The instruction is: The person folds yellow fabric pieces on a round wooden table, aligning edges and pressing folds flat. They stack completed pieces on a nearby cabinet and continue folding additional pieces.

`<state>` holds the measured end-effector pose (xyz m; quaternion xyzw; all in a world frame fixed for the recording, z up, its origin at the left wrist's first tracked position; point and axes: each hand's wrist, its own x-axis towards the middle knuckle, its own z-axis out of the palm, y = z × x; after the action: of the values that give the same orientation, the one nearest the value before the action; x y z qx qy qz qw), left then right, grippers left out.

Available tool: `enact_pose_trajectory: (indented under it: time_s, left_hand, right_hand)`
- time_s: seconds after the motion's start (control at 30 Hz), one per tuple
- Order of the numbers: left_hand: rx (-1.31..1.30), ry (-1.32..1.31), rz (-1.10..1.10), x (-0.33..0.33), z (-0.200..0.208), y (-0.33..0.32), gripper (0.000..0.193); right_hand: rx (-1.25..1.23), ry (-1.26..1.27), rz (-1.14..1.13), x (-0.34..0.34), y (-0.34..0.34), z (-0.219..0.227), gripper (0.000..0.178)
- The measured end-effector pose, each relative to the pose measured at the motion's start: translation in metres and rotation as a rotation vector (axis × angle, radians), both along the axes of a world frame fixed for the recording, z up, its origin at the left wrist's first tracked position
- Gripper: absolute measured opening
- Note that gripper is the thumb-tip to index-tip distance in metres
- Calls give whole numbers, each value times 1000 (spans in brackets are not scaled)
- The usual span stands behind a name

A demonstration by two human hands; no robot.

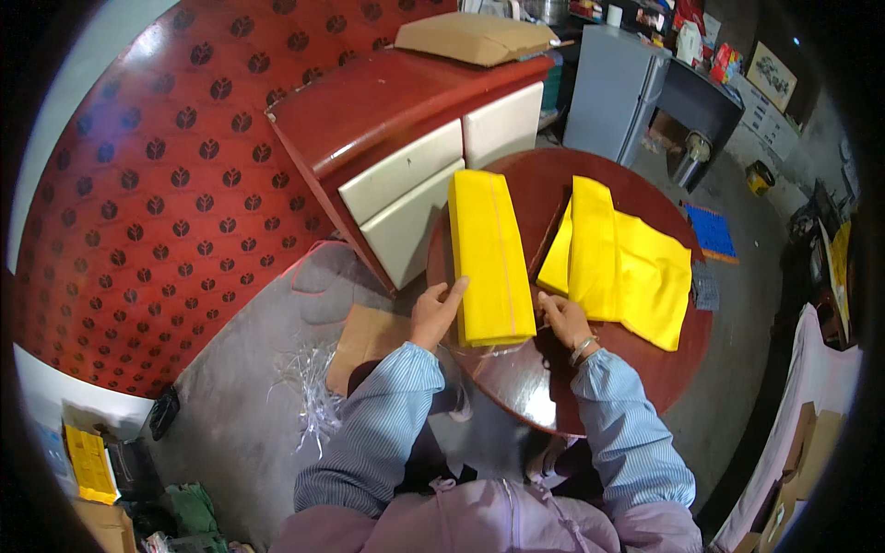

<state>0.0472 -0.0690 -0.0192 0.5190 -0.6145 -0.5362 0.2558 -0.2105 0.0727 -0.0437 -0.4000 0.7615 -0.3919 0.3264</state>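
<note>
A long yellow folded bundle [491, 258] with a thin pinkish line down it lies on the left part of the round red table [613, 175]. My left hand [437, 313] grips its near left edge; some fingers are hidden. Right of it lies a second pile of yellow folded sheets [595, 249], one part spread out to the right. Between the two, my right hand [564, 319] has its fingers curled together beside the pile's near left corner. What they pinch is too small to make out. A bracelet circles my right wrist.
A red cabinet [387, 106] with pale drawers stands behind left, a flat cardboard box [475, 39] on top. White strands [318, 392] and a cardboard piece [364, 346] lie on the floor left. A grey fridge [608, 92] stands at the back.
</note>
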Motion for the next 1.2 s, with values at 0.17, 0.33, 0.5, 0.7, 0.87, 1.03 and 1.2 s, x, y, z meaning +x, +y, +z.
enact_pose_trajectory:
  time_s: [0.17,0.33,0.5,0.7,0.87,1.03,1.2]
  left_hand:
    - [60,-165,-136,-14,10,-13,74]
    - [0,-167,-107,-9,10,-3,55]
    - [64,-122,-78,5,10,31,53]
    - [176,78,-141,35,-3,92,48]
    - [42,120,-224,77,-21,104,47]
    - [108,-189,-869,117,-19,110,38]
    - [102,-355,-1024,103,-19,99,33]
  right_hand:
    - [-32,-42,43,14,-13,4,61]
    - [-130,-122,118,19,-8,6,47]
    - [-44,-156,109,31,31,10,45]
    - [1,-329,87,56,95,25,43]
    - [-53,-269,152,50,146,39,35]
    - [91,-330,390,47,176,37,12]
    - [123,-46,446,58,168,39,11]
